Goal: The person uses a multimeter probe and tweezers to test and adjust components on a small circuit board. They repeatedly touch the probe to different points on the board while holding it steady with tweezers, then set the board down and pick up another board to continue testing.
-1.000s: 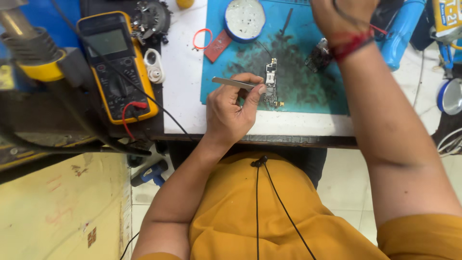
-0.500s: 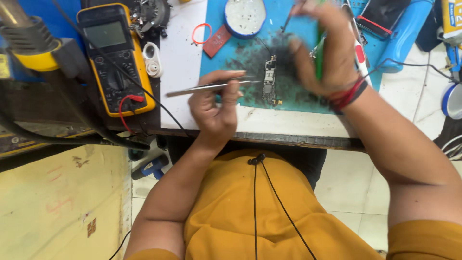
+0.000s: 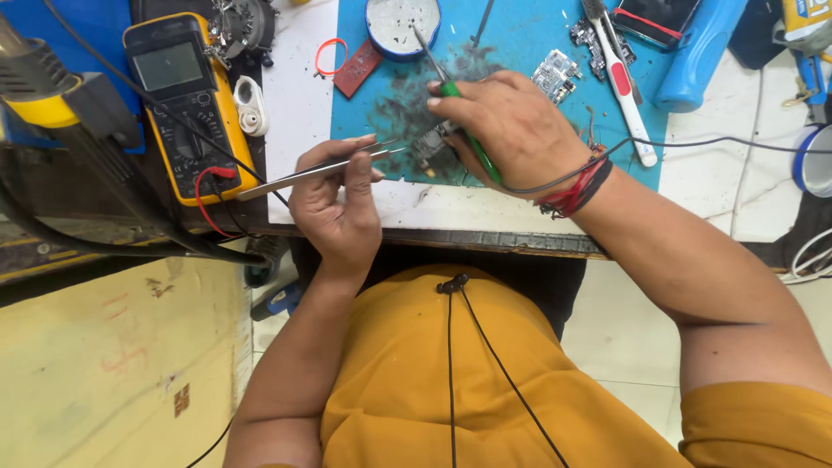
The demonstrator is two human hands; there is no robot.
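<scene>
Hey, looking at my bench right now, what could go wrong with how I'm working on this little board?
The small circuit board lies loose on the blue mat, so the tweezers in your left hand might nudge it. The green-handled tool in your right hand could slip onto nearby parts. The black cable crossing your right wrist may snag and drag things off the mat.
</scene>
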